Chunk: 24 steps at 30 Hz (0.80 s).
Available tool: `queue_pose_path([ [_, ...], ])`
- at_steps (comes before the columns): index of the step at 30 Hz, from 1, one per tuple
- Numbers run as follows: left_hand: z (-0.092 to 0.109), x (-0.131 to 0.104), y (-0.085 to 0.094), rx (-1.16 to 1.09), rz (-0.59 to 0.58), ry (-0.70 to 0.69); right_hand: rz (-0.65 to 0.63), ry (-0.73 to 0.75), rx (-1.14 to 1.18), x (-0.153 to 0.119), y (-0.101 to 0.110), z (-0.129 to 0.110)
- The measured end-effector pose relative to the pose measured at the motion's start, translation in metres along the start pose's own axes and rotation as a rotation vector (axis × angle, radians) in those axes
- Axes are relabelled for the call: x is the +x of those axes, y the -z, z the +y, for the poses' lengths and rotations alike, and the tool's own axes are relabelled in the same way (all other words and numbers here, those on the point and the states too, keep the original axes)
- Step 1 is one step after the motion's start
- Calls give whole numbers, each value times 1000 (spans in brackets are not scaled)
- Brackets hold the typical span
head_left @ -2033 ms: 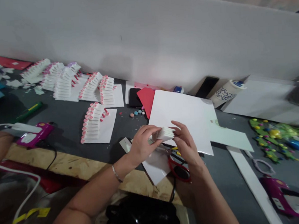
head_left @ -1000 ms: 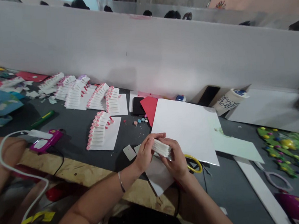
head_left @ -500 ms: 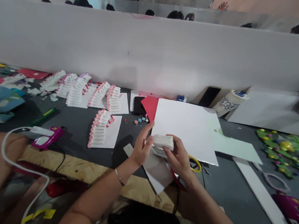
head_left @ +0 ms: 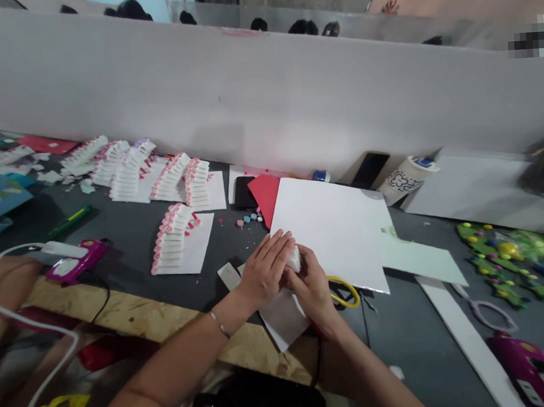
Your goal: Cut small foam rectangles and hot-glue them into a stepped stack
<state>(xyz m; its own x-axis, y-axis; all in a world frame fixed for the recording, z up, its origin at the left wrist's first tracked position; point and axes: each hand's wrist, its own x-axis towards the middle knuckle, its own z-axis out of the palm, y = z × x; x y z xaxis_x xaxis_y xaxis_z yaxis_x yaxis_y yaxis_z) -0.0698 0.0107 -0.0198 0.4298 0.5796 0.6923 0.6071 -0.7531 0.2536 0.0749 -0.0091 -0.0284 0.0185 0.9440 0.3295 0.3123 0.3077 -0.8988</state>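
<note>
Between both hands is a small white bundle [head_left: 294, 259], which looks like a stack of paper strips; most of it is hidden now. My right hand [head_left: 311, 287] grips it from the right, thumb in front. My left hand [head_left: 267, 268] lies over its left side, fingers straight and close together, pressed against it. Under the hands sit a grey-white sheet [head_left: 283, 322] and a pale strip [head_left: 229, 276]. Just behind them lies a large white sheet [head_left: 333, 224]. A yellow-handled tool [head_left: 346, 292], perhaps scissors, is beside my right wrist.
Fanned white strips with pink ends [head_left: 169, 240] rest on a card at left, with several similar sets behind. Nearby are a red paper [head_left: 266, 194], small beads [head_left: 248, 219], a paper cup [head_left: 406, 180], a green pen [head_left: 70, 221] and a purple power strip [head_left: 77, 264]. A white partition [head_left: 154, 82] stands behind.
My left hand has swung from an open position beside the bundle to lie over it, covering most of it. The right hand keeps its hold. The view has shifted slightly.
</note>
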Motion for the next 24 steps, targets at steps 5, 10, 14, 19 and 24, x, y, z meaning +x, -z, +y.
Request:
queue_pose_path([
  [5,-2,-2,-3,-65,48,19,8,28,-15,-2,-4,-3],
  [10,-3,-2,-1,-96,33,30,12,38,6,-3,-7,-6],
  [14,-3,-1,0,-97,35,37,13,46,30,-3,-8,-7],
  [19,-6,-2,-2,-76,5,50,6,38,11,-3,-6,-7],
  [24,-6,-2,-4,-109,41,34,-7,39,15,-3,-6,-6],
])
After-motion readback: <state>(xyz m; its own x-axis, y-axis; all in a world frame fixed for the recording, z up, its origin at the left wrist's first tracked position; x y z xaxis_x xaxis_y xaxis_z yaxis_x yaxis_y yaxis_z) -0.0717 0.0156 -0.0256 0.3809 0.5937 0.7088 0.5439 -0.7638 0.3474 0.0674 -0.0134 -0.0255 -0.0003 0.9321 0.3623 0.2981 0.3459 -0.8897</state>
